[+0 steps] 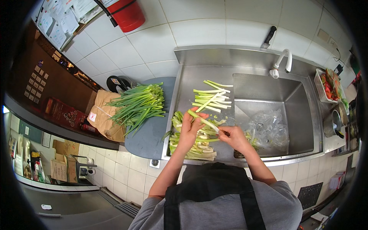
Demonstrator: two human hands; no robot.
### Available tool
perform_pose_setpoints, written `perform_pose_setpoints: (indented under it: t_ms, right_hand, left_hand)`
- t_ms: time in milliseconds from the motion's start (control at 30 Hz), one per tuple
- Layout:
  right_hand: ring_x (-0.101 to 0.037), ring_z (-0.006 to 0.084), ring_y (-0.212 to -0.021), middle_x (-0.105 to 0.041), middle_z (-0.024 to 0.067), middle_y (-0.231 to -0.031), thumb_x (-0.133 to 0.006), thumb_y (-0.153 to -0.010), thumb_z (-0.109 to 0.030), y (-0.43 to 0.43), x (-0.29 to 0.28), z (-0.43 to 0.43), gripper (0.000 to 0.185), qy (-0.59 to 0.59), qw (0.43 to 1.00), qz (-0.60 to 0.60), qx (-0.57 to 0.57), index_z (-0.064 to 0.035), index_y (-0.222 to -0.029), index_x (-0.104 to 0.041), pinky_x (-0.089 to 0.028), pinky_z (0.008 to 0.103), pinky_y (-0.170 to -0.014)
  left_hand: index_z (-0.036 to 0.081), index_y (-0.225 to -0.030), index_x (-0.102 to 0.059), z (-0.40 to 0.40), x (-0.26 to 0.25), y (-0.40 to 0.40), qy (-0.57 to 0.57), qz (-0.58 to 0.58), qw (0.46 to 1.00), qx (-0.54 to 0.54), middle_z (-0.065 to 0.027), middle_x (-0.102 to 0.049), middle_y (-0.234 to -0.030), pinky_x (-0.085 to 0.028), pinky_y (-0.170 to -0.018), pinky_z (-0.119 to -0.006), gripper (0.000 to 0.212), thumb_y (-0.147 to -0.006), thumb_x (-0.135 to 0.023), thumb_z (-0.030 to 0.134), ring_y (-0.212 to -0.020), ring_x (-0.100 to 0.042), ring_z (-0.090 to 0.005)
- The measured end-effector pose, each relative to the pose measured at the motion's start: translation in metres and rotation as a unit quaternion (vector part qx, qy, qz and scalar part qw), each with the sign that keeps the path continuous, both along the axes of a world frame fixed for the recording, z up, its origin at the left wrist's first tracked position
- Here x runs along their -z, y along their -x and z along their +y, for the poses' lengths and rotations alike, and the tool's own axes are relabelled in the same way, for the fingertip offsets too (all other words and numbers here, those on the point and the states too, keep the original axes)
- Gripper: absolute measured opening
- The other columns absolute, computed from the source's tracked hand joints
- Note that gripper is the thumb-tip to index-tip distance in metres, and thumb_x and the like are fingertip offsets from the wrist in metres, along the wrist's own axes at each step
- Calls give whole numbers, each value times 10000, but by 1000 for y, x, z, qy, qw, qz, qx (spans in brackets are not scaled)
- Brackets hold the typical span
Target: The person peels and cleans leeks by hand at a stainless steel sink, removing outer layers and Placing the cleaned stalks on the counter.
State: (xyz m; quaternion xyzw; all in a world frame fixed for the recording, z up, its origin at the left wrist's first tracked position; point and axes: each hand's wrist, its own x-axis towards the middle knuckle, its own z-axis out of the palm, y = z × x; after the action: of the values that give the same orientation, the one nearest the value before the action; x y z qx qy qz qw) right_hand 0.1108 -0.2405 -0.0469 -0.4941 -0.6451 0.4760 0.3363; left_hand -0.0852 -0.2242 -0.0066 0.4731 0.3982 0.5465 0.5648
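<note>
A pale green scallion stalk (204,122) spans both of my hands over the steel drainboard (187,75). My left hand (191,126) grips its greener upper end. At the white end, the fingers of my right hand (233,137) pinch the stalk. Below my hands lies a pile of scallion stalks and leaves (198,153), partly covered by my left forearm. Beyond them is a loose group of trimmed scallion stalks (211,97), white ends pointing right. Small green scraps (216,117) dot the steel between.
To the right, the sink basin (258,86) holds a crumpled clear plastic bag (268,129) under a white faucet (283,61). A knife (269,37) stands behind the backsplash. Leftward, green scallion tops (139,102) lie across a grey board (149,143) and brown paper bag (105,115).
</note>
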Motion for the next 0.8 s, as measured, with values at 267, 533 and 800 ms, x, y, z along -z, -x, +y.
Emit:
perform_pose_setpoints:
  t_ms: [267, 533, 800]
  right_hand:
    - [-564, 173, -547, -610, 146, -663, -622, -842, -104, 6, -7, -5, 158, -114, 992, -30, 51, 15, -939, -660, -455, 296, -555]
    - [-619, 235, -622, -631, 174, -713, -587, -847, -152, -18, 22, 9, 166, 1, 998, -44, 46, 4, -886, -629, -483, 344, -615]
    - [-618, 420, -872, -665, 198, -933, -530, -904, -153, -87, 59, 3, 181, -21, 911, -409, 42, -19, -930, -648, -501, 435, -757]
  left_hand:
    - [29, -1048, -567, 7, 25, 15, 55, 32, 998, 6, -39, -613, -920, -537, -683, -250, 188, -908, -643, 129, -802, -616, -115]
    - [33, -1055, -578, 5, 25, 22, 42, 23, 997, 61, -55, -641, -944, -506, -803, -276, 178, -882, -615, 16, -848, -614, -132]
    - [24, -1058, -548, 2, 38, 31, 45, 29, 997, 52, -71, -666, -968, -514, -773, -259, 229, -857, -656, 6, -840, -619, -122]
